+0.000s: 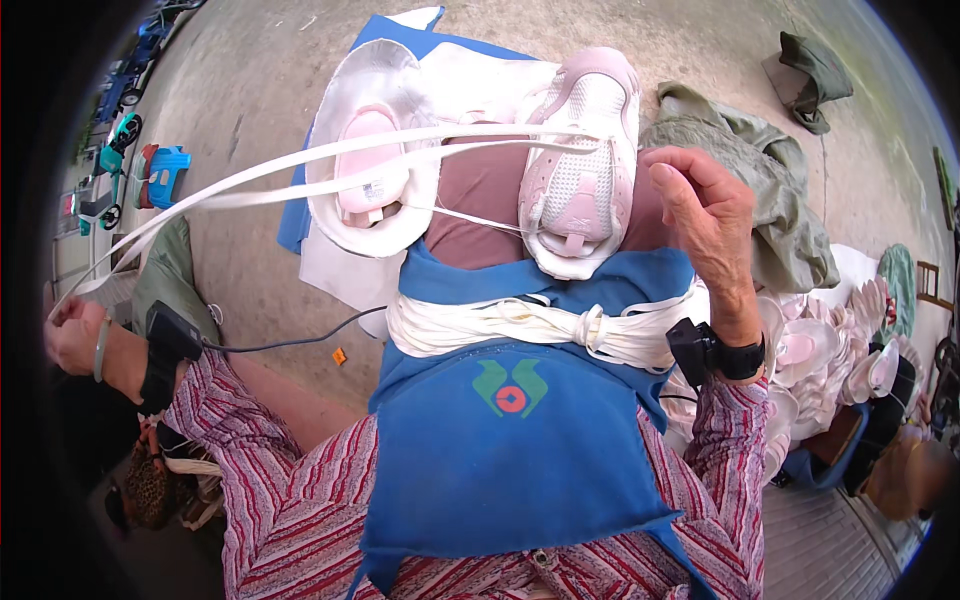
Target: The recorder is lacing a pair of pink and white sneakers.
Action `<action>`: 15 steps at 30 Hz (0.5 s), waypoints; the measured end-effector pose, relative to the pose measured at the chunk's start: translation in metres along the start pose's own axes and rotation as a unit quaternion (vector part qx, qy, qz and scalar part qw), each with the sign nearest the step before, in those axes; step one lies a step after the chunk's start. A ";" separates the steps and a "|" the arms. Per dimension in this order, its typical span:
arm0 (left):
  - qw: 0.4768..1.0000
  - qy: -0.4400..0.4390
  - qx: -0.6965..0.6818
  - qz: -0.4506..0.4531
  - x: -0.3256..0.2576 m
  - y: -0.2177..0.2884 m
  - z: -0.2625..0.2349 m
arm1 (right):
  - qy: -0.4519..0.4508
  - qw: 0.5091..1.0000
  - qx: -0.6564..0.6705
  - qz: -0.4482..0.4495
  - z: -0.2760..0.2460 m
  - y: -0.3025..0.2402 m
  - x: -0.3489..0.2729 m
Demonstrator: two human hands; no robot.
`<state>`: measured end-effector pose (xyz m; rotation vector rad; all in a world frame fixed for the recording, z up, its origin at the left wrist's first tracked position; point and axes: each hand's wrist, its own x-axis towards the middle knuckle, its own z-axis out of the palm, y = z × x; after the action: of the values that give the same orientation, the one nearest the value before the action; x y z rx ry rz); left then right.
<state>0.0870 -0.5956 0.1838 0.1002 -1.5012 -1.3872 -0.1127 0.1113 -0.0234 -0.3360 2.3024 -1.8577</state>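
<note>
Across my lap lies a pink and white mesh sneaker upper [575, 160], its toe pointing away from me. Two white shoelace strands [290, 160] run from its upper part far out to the left. My left hand [75, 335] is closed in a pinch on their ends at the left edge. To the right of the sneaker upper, my right hand [700, 205] hovers with loosely curled fingers, thumb and forefinger slightly apart, nothing visible between them. A second upper [330, 210], white and silvery with a pink tongue, lies left of the first, beneath the strands.
A bundle of white laces [440, 325] is tied across my blue apron [510, 470]. To the right are a heap of pale uppers [800, 350] and grey-green cloth [745, 150]. A blue and red stool-like thing [165, 177] stands far left. A black cable [300, 345] runs from my left wrist.
</note>
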 end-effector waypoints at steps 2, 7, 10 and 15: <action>0.984 0.136 0.112 0.011 -0.046 -0.039 0.048 | 0.013 0.995 -0.076 -0.067 0.002 0.002 0.004; 0.934 0.265 0.240 -0.010 -0.038 -0.005 -0.014 | 0.019 0.995 -0.044 -0.086 0.017 -0.007 0.011; 0.983 0.083 0.090 -0.136 -0.031 -0.006 -0.038 | 0.045 0.995 -0.016 -0.092 0.018 -0.012 0.014; 0.930 -0.257 -0.108 -0.241 -0.189 -0.013 0.213 | 0.047 0.988 -0.014 -0.145 0.024 -0.037 0.015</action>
<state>0.0162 -0.3308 0.1049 -0.0436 -1.8115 -2.0862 -0.1181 0.0768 0.0078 -0.6316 2.4536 -2.0117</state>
